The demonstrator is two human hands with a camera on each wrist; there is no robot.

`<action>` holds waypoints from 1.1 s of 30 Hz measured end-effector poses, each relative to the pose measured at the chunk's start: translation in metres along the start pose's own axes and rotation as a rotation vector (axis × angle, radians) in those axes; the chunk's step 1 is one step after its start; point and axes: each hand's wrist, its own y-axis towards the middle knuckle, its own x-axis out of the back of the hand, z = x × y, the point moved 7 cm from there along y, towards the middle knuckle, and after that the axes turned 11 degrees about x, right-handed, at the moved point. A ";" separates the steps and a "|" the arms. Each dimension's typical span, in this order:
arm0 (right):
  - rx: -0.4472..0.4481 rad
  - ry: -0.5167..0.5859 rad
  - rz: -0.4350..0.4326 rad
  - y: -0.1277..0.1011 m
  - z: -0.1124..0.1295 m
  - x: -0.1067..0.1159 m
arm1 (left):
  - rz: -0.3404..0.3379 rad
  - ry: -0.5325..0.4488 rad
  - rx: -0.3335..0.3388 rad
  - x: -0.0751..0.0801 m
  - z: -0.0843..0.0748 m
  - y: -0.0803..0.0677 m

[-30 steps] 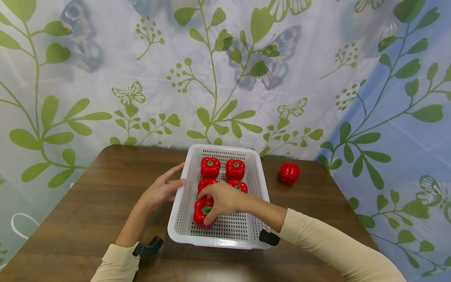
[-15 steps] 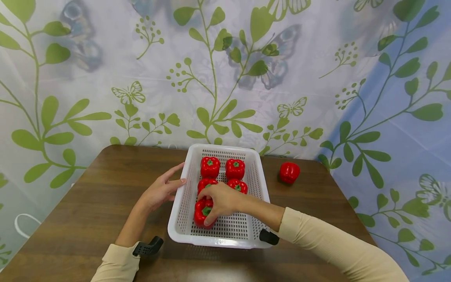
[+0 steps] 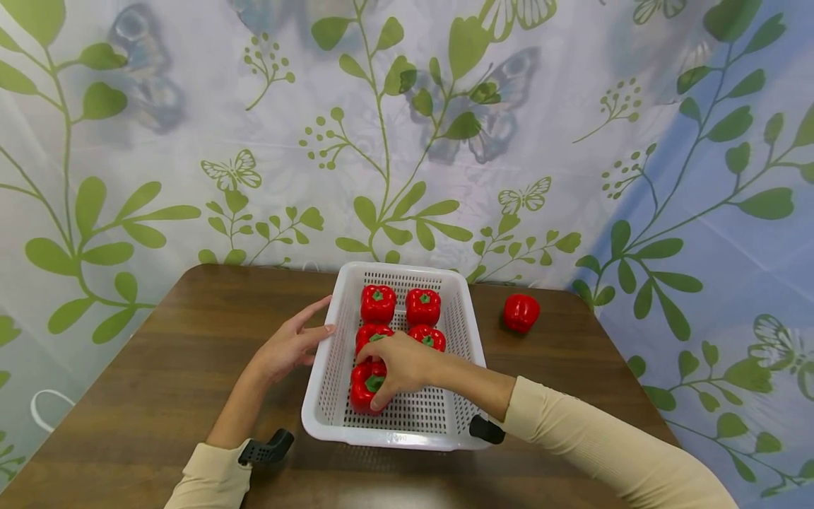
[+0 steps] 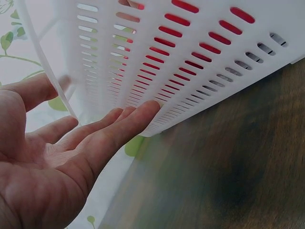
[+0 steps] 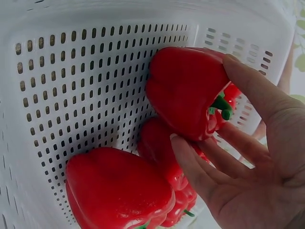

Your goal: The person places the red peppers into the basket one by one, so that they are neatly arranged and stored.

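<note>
A glossy red bell pepper with a green stem [image 3: 367,384] lay tilted at the near left of a white perforated plastic basket [image 3: 331,360] on the brown table, with four more red peppers [image 3: 400,318] sitting in two pairs just behind it.

Open floor in the right front part of the white basket [image 3: 333,367]. Blocked at the front left by the right hand [image 3: 397,364] on a red pepper [image 3: 364,385], further back by four peppers [image 3: 400,318]. Left hand [image 3: 289,346] against the left wall. Bare tabletop [image 3: 159,367] left.
</note>
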 end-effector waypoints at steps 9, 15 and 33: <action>-0.005 0.001 -0.012 -0.001 0.001 0.001 | 0.000 0.000 0.001 0.000 0.000 0.000; -0.018 0.007 -0.024 -0.002 0.001 0.005 | 0.003 -0.007 0.001 0.000 -0.001 0.000; -0.084 0.062 -0.224 -0.037 -0.023 0.059 | -0.004 -0.011 0.005 0.001 0.000 0.000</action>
